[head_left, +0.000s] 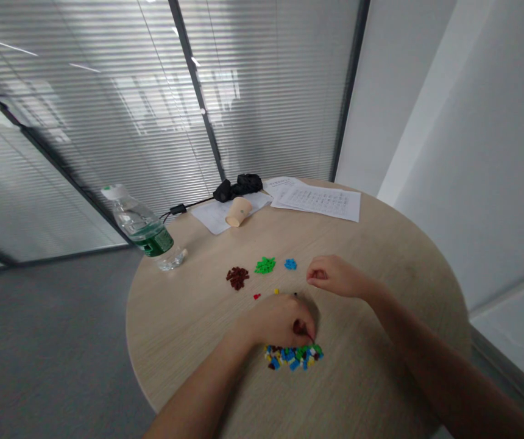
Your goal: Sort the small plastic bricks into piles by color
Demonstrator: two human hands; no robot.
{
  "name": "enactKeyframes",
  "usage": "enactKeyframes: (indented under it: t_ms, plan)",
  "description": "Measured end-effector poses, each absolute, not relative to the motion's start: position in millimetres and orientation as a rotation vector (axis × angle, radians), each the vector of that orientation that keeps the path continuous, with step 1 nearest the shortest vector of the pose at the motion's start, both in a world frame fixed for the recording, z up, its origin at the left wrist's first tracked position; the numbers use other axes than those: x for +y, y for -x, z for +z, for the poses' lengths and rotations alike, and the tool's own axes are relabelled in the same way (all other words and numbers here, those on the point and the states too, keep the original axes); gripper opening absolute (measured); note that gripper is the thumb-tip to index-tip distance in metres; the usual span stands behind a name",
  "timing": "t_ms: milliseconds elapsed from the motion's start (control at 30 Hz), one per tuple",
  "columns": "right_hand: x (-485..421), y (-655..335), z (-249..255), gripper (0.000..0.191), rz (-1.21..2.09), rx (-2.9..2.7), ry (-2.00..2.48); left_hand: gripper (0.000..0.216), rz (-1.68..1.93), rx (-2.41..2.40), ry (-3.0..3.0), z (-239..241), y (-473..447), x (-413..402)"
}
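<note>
My left hand (283, 320) reaches over the near pile of mixed small bricks (293, 358), fingertips pinched together at its far right side. Whatever is between them is too small to make out. My right hand (332, 275) hovers or rests beside the small blue brick pile (290, 264), fingers curled inward, their contents hidden. Left of the blue pile are a green brick pile (265, 265) and a dark brown brick pile (237, 278). A red piece (257, 296), a yellow piece (276, 291) and a tiny dark piece (295, 294) lie separately beyond my left hand.
On the round wooden table (175, 341), a water bottle (145, 230) leans at the left edge. Toward the back lie a paper cup (238, 211) on its side, printed sheets (319, 201) and a black bundle (239, 186) with a cord. Blinds and a wall stand behind.
</note>
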State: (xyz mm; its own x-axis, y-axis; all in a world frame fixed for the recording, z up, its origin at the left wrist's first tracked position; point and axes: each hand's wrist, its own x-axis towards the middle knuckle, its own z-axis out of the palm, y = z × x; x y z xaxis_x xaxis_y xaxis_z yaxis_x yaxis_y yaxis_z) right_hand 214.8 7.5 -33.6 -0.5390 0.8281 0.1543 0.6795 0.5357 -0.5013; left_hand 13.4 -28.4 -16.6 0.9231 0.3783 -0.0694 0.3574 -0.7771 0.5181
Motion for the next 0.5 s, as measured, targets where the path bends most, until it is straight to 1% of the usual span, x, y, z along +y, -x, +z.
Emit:
enactKeyframes:
  t_ms: [233,500]
  plan:
    - [8.6,-214.0,-35.1,0.013,0.531,-2.43,1.258,0.005,0.032,0.606,-2.606,-12.3,-16.6,-33.1]
    - [7.8,-213.8,-33.4,0.013,0.522,-2.429,1.232,0.005,0.042,0.677,-2.678,-6.5,-15.9,-36.5]
